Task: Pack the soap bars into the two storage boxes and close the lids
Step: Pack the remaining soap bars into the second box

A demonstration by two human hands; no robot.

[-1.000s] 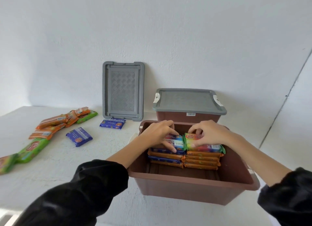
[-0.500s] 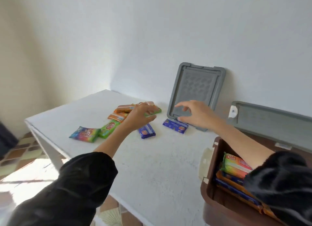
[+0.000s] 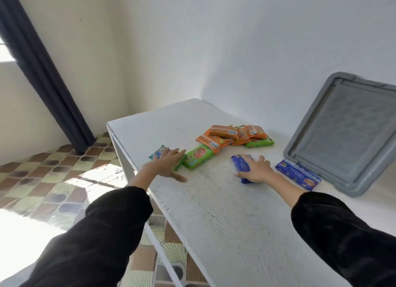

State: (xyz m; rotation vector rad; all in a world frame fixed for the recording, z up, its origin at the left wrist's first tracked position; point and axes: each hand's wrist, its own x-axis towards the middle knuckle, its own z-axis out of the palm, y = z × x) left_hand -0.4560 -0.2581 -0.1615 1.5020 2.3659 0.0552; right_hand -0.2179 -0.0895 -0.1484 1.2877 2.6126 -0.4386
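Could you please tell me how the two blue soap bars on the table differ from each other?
The left blue bar is gripped by the right hand; the right blue bar lies untouched. The left blue bar sits apart from the grey lid, while the right blue bar lies against its lower edge. Both have blue wrappers and lie flat on the white table.

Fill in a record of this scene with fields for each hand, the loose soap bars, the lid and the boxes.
left hand: flat on the leftmost soap bar, fingers straight
right hand: grips a blue soap bar
loose bars: green soap bar, orange soap bars in a pile, second blue bar beside the lid
grey lid: leaning against the wall
storage boxes: out of view
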